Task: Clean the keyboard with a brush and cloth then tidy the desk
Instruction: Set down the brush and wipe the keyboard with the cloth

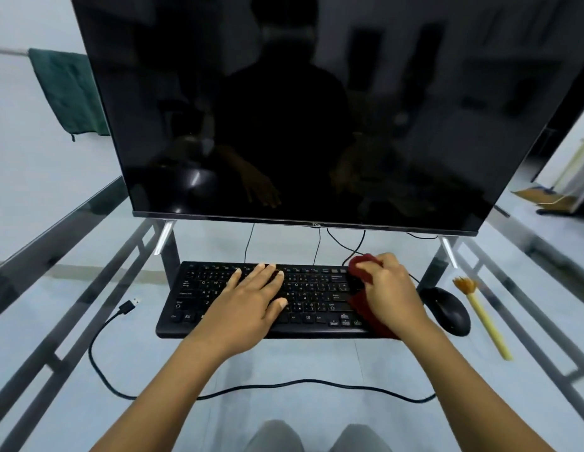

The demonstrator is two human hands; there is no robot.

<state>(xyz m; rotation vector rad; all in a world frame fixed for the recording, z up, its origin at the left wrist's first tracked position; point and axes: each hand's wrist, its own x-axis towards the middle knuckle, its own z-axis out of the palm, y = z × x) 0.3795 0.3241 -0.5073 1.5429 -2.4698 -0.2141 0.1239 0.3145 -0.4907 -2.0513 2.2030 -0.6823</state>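
Note:
A black keyboard point(316, 288) lies on the glass desk point(88, 256) below the monitor. My left hand point(251, 298) rests flat on its middle keys, fingers spread. My right hand point(390, 288) is closed on a dark red cloth point(360, 264), pressing it onto the keyboard's right end; more of the cloth hangs out under my wrist. A brush point(483, 316) with a pale yellow handle and tan bristles lies on the glass at the right, past the mouse.
A black mouse point(447, 309) sits just right of the keyboard. A big dark monitor point(316, 109) stands behind it on two feet. A black cable with a loose USB plug point(129, 306) loops across the near desk. My knees show below the glass.

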